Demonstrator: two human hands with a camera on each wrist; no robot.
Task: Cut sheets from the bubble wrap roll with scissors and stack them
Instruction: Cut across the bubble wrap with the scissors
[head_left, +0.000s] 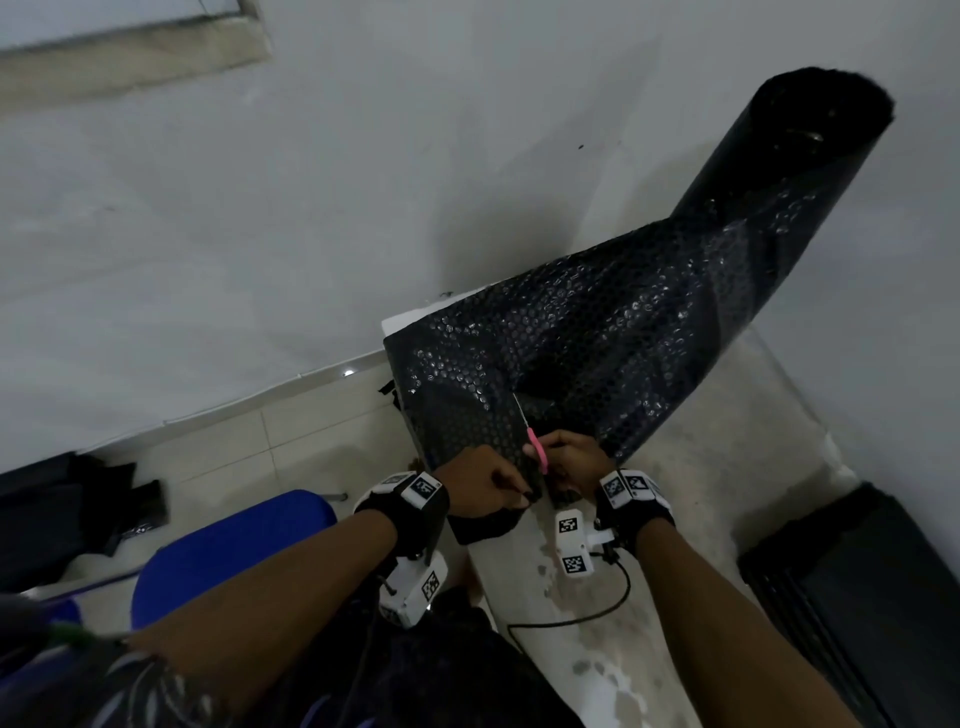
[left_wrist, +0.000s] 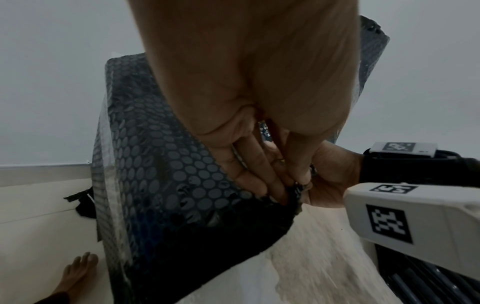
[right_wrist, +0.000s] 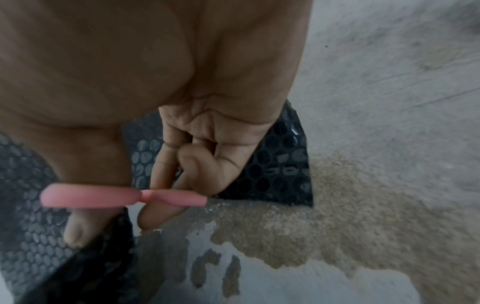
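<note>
From the head view we see one black bubble wrap roll (head_left: 789, 171) leaning against the grey wall (head_left: 260, 234) at the far right, its loose sheet (head_left: 597, 332) draped down over the worn white table (head_left: 649, 597) toward us. Only this view shows the roll's whole length, the blue chair (head_left: 223, 545) at the near left, a dark pile of black material (head_left: 67, 514) on the tiled floor at the far left, and a black slatted object (head_left: 857, 597) at the near right.

The left wrist view gives us what the head view hides: the bubbled sheet hanging past the table edge, and one bare foot (left_wrist: 78, 273) on the floor below it. Here our left hand (head_left: 483, 488) pinches the near edge of the sheet, its fingers (left_wrist: 249, 170) pressed together on the plastic, and it touches the right hand.

The right wrist view alone shows the grip on the one pair of pink-handled scissors (right_wrist: 122, 197): our right hand (head_left: 571, 460) has its thumb through one loop and curled fingers (right_wrist: 166, 185) at the other. The palm blocks the blades there; in the head view a thin blade runs up into the sheet between two flaps. We cannot tell whether the blades are apart.

Each wrist carries one black strap with white tagged camera blocks (head_left: 574, 543), and a black cable (head_left: 582, 618) lies on the table near us.
</note>
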